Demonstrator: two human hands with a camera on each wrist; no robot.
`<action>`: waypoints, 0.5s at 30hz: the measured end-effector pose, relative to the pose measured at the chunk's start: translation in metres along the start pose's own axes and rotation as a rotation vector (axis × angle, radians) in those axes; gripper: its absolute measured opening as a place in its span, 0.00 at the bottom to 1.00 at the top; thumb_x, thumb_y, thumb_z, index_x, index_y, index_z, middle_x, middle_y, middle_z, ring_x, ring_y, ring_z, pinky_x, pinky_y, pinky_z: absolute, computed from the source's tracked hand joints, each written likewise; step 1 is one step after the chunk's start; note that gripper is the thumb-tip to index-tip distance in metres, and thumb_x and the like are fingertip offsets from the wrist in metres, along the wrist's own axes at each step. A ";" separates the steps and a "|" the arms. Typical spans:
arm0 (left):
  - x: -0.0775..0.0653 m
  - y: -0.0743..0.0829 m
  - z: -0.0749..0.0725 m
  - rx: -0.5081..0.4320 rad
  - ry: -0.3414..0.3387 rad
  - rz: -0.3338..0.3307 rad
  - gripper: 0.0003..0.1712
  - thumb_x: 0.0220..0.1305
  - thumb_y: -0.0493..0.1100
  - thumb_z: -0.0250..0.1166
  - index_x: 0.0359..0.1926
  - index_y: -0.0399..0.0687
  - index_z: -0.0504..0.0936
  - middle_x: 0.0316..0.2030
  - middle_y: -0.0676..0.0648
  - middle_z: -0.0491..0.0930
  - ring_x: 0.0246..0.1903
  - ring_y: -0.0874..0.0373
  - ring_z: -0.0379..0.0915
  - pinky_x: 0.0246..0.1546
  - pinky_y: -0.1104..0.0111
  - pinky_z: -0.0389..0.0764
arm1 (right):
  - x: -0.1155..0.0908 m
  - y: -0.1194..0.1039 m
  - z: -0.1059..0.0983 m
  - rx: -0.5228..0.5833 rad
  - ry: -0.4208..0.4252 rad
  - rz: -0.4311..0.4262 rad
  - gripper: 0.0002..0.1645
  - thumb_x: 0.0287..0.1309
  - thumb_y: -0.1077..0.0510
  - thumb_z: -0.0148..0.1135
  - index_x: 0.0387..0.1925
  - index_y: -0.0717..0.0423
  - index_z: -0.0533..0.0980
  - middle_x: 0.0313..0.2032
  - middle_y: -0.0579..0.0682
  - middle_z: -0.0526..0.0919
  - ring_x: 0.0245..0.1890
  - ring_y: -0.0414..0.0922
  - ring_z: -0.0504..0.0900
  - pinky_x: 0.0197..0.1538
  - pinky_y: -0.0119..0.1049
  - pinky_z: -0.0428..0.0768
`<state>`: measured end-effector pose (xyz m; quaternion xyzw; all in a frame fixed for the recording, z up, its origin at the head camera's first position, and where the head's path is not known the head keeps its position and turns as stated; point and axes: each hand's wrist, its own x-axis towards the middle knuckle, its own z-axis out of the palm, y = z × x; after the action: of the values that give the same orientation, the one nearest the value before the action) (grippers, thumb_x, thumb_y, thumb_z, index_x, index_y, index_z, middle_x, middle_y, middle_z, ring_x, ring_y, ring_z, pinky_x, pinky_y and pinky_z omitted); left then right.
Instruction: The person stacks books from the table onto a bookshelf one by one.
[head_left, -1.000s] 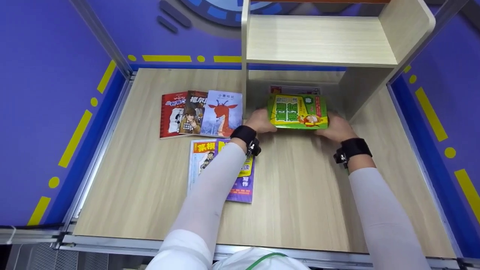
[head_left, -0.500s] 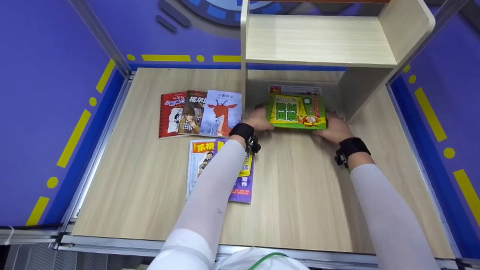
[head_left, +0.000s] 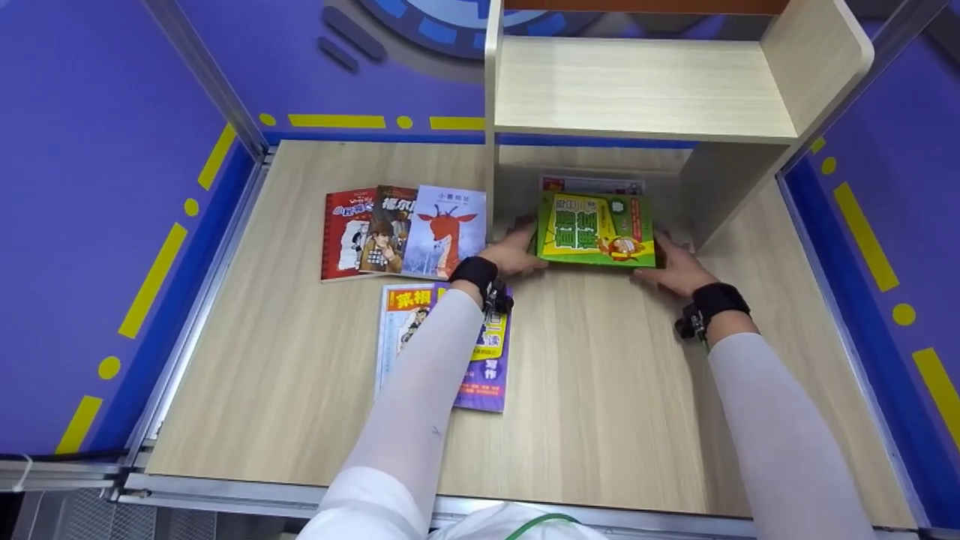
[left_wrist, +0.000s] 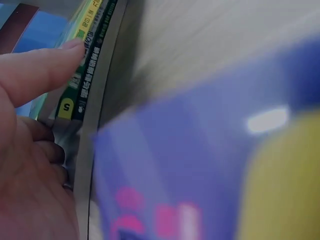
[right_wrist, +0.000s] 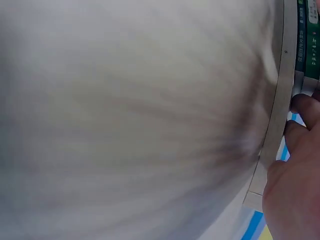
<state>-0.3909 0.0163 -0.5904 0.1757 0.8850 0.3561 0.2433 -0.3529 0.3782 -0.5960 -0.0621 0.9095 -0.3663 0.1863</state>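
A stack of books point(head_left: 596, 232) with a green and yellow cover on top lies in the lower compartment of the wooden shelf. My left hand point(head_left: 514, 251) is at its left end, thumb toward the front. In the left wrist view that thumb overlaps the green and yellow spines point(left_wrist: 90, 65), with the other fingers bent at the end of the stack. Along the right end is my right hand point(head_left: 679, 266), fingers loose and thumb low in front. Dark green spines point(right_wrist: 309, 40) show just beyond its fingertips in the right wrist view. Another book point(head_left: 592, 185) shows behind the stack.
Left of the shelf point(head_left: 645, 86), a red book point(head_left: 346, 240), a brown book point(head_left: 386, 244) and a giraffe-cover book point(head_left: 442, 225) overlap on the table point(head_left: 592, 390). Nearer, a purple book point(head_left: 487, 382) and a blue-white book point(head_left: 397, 322) lie partly under the left forearm.
Both hands have loosened from the stack's ends, the right one drawing slightly outward. The stack stays in the shelf. The head view has tilted slightly.
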 end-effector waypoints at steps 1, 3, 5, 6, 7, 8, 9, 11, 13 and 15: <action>0.000 -0.002 0.001 0.006 -0.004 0.003 0.57 0.73 0.53 0.68 0.87 0.47 0.41 0.87 0.42 0.40 0.86 0.50 0.36 0.86 0.62 0.44 | 0.000 0.002 0.000 0.010 -0.002 -0.004 0.61 0.72 0.46 0.68 0.87 0.49 0.37 0.85 0.67 0.36 0.85 0.68 0.34 0.83 0.68 0.39; 0.001 -0.004 0.003 0.006 -0.005 0.017 0.56 0.74 0.52 0.67 0.87 0.49 0.41 0.87 0.42 0.38 0.87 0.49 0.33 0.86 0.61 0.42 | 0.000 0.004 0.001 0.032 -0.004 -0.017 0.60 0.73 0.48 0.68 0.87 0.49 0.38 0.85 0.66 0.34 0.85 0.67 0.33 0.84 0.67 0.38; 0.001 -0.006 0.005 0.000 -0.003 0.026 0.55 0.74 0.52 0.66 0.87 0.51 0.41 0.87 0.44 0.36 0.87 0.49 0.31 0.86 0.60 0.40 | 0.000 0.005 0.002 0.041 -0.002 -0.017 0.60 0.73 0.47 0.67 0.87 0.49 0.38 0.85 0.66 0.33 0.85 0.66 0.31 0.84 0.67 0.36; 0.001 -0.006 0.005 -0.006 -0.002 0.031 0.55 0.75 0.52 0.66 0.87 0.52 0.41 0.87 0.44 0.36 0.87 0.49 0.30 0.86 0.59 0.39 | -0.001 0.006 0.002 0.045 -0.001 -0.013 0.59 0.73 0.47 0.67 0.87 0.49 0.38 0.85 0.65 0.33 0.85 0.66 0.31 0.84 0.67 0.36; 0.000 -0.007 0.005 -0.006 -0.001 0.037 0.54 0.75 0.52 0.65 0.87 0.52 0.41 0.87 0.44 0.36 0.87 0.49 0.30 0.86 0.59 0.39 | -0.001 0.006 0.002 0.045 0.000 -0.009 0.59 0.73 0.46 0.67 0.87 0.48 0.38 0.85 0.65 0.33 0.85 0.66 0.31 0.83 0.68 0.35; 0.000 -0.007 0.005 -0.003 -0.004 0.041 0.54 0.76 0.52 0.65 0.87 0.52 0.40 0.87 0.44 0.35 0.87 0.49 0.29 0.86 0.59 0.38 | -0.001 0.006 0.002 0.048 0.001 -0.008 0.59 0.73 0.45 0.67 0.87 0.48 0.38 0.85 0.65 0.34 0.85 0.66 0.31 0.83 0.68 0.35; 0.000 -0.007 0.005 0.000 -0.006 0.045 0.53 0.77 0.52 0.64 0.87 0.52 0.40 0.87 0.44 0.35 0.87 0.49 0.28 0.86 0.59 0.38 | -0.001 0.006 0.002 0.052 0.002 -0.008 0.59 0.73 0.45 0.66 0.87 0.48 0.38 0.85 0.65 0.35 0.85 0.66 0.32 0.83 0.69 0.35; 0.000 -0.007 0.004 0.010 -0.007 0.049 0.52 0.78 0.53 0.62 0.87 0.52 0.40 0.87 0.43 0.35 0.87 0.49 0.28 0.86 0.58 0.38 | 0.000 0.006 0.002 0.053 0.003 -0.006 0.59 0.73 0.43 0.66 0.87 0.47 0.38 0.85 0.64 0.37 0.85 0.66 0.33 0.83 0.69 0.35; -0.001 -0.006 0.002 0.018 -0.007 0.049 0.51 0.79 0.53 0.61 0.87 0.52 0.40 0.87 0.43 0.36 0.87 0.49 0.29 0.86 0.58 0.38 | 0.001 0.006 0.002 0.045 0.002 -0.010 0.58 0.74 0.41 0.65 0.87 0.47 0.38 0.85 0.64 0.39 0.85 0.67 0.35 0.82 0.70 0.34; -0.002 -0.004 -0.001 0.030 -0.009 0.046 0.50 0.79 0.54 0.61 0.87 0.52 0.40 0.87 0.43 0.36 0.87 0.48 0.30 0.86 0.58 0.39 | 0.002 0.005 0.001 0.022 0.003 -0.014 0.58 0.75 0.40 0.63 0.87 0.47 0.38 0.85 0.65 0.40 0.85 0.68 0.35 0.82 0.69 0.32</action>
<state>-0.3901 0.0126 -0.5921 0.2010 0.8850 0.3473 0.2362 -0.3540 0.3811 -0.6005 -0.0659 0.9053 -0.3777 0.1828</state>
